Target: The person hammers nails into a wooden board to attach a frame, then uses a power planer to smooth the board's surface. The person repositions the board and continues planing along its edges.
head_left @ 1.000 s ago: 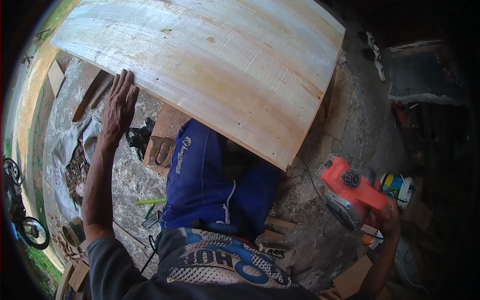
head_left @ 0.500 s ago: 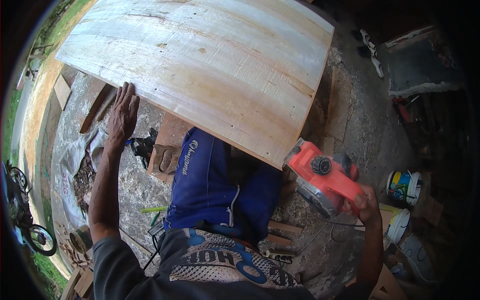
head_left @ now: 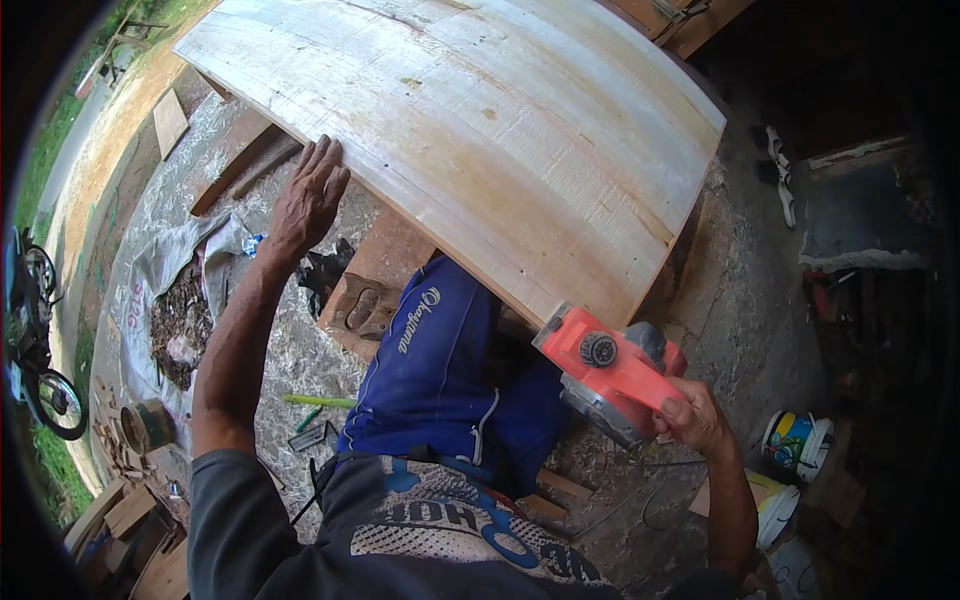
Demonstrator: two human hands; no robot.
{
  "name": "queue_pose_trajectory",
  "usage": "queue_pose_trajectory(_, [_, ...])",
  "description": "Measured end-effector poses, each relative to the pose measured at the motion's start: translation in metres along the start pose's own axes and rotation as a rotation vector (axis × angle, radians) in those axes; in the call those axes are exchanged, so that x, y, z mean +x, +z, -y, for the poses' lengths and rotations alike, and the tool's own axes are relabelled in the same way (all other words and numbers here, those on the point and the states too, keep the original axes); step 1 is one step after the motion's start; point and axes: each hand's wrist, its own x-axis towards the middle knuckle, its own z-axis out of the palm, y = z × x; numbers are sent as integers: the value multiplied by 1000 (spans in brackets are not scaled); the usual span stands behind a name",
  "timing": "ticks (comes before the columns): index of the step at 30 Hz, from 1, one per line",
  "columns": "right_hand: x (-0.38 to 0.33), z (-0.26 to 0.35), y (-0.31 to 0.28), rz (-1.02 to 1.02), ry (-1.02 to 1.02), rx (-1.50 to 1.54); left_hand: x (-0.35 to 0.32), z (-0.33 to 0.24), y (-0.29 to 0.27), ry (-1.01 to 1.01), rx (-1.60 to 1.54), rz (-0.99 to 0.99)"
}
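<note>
Far left of the frame, a parked motorcycle point(head_left: 40, 350) on grass, then a grey tarp point(head_left: 170, 270) with wood chips spread over rough, sawdust-strewn concrete. The left hand point(head_left: 308, 200), fingers spread wide, presses flat at the near edge of the big pale wooden panel point(head_left: 480, 130) filling the upper centre. Below it, a knee in blue trousers point(head_left: 440, 370). Right of centre, the right hand point(head_left: 695, 420) grips the orange electric planer point(head_left: 610, 365) just off the panel's lower corner. Paint cans point(head_left: 795, 445) sit lower right
</note>
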Motion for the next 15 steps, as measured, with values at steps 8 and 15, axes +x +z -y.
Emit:
queue_pose_trajectory(8, [2,-4,-1,0,-20,-93,0,0,-3,10,-2,10])
queue_pose_trajectory(15, [13,5,5,-19,14,-83,-1,-1,-2,-11,-10,16])
